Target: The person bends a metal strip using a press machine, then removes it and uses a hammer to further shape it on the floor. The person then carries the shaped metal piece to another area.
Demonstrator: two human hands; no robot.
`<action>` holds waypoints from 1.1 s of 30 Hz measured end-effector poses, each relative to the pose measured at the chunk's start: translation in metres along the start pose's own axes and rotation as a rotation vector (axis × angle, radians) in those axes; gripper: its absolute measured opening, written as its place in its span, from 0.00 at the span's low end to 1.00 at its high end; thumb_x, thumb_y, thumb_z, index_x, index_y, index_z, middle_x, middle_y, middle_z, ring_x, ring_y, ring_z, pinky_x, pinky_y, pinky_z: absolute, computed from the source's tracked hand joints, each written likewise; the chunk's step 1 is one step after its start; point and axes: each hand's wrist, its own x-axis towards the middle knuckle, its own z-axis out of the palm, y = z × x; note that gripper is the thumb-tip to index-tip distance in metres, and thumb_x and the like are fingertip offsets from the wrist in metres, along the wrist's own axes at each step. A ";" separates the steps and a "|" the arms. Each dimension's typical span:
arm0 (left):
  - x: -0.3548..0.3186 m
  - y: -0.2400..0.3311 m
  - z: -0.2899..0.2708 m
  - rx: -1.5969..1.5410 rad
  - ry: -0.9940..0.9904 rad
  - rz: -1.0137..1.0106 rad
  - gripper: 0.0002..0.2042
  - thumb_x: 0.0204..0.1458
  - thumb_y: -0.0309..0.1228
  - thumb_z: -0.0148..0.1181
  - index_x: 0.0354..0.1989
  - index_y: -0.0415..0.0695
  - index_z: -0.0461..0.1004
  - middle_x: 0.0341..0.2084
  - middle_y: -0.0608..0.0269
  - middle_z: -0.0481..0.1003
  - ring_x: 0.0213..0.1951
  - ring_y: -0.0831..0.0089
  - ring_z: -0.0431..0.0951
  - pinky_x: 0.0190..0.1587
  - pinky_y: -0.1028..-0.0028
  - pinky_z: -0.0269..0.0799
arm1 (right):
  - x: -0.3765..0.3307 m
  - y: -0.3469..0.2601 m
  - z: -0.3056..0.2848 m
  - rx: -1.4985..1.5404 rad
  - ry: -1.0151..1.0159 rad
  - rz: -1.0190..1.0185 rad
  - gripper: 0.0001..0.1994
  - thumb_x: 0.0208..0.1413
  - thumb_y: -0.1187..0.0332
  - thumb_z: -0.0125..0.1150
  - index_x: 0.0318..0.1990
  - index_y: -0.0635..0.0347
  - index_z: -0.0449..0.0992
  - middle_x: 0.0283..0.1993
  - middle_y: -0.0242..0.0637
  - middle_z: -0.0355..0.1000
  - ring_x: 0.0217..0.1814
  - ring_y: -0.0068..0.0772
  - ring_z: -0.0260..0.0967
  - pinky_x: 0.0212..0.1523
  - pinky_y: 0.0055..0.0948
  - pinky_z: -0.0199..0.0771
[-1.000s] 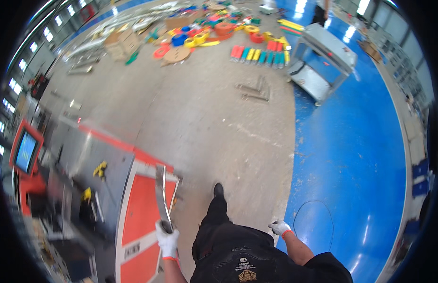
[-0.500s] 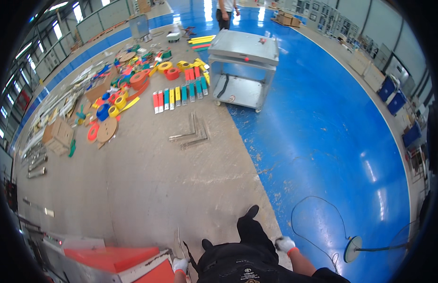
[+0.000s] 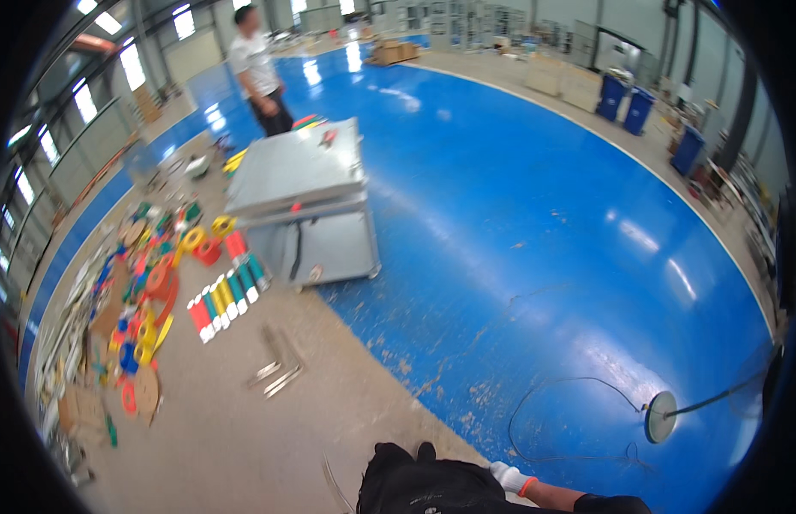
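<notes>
My right hand (image 3: 508,478) wears a white glove with an orange cuff, low in the picture beside my dark clothing. It is blurred and its fingers are hard to make out, so I cannot tell what it holds, if anything. My left hand is out of the picture. A thin, pale curved strip (image 3: 333,481) rises from the lower edge to the left of my body. Farther ahead, several L-bent metal bars (image 3: 282,374) lie on the grey floor.
A grey metal cart (image 3: 299,167) stands ahead, with a person (image 3: 257,73) behind it. Red, yellow and green bars (image 3: 227,295) lie left of it, near coloured rolls (image 3: 158,278). On the blue floor (image 3: 501,283), a cable (image 3: 522,403) runs to a round green-rimmed base (image 3: 661,417).
My view has swung right and up, moving the cart and floor items left. My left hand and the red panels beside it have left the picture. The person behind the cart now shows more fully.
</notes>
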 end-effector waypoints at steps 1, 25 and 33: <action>0.008 0.042 0.013 0.030 -0.020 0.021 0.27 0.59 0.46 0.66 0.56 0.32 0.83 0.43 0.38 0.85 0.48 0.52 0.86 0.45 0.53 0.81 | 0.009 -0.017 -0.020 0.017 0.009 -0.017 0.22 0.67 0.54 0.66 0.54 0.66 0.83 0.47 0.46 0.86 0.45 0.38 0.82 0.47 0.39 0.81; 0.219 0.682 0.268 0.371 -0.126 0.428 0.24 0.60 0.47 0.62 0.45 0.33 0.85 0.36 0.43 0.85 0.37 0.53 0.85 0.40 0.52 0.78 | 0.280 -0.313 -0.613 0.121 0.286 -0.159 0.20 0.67 0.57 0.64 0.59 0.60 0.81 0.50 0.49 0.84 0.48 0.46 0.82 0.53 0.41 0.81; 0.190 0.821 0.427 0.101 -0.084 -0.005 0.26 0.61 0.52 0.60 0.43 0.36 0.85 0.31 0.46 0.83 0.37 0.55 0.84 0.37 0.52 0.77 | 0.344 -0.370 -0.866 -0.079 0.186 -0.181 0.20 0.67 0.58 0.63 0.60 0.58 0.80 0.52 0.49 0.84 0.49 0.48 0.81 0.54 0.42 0.80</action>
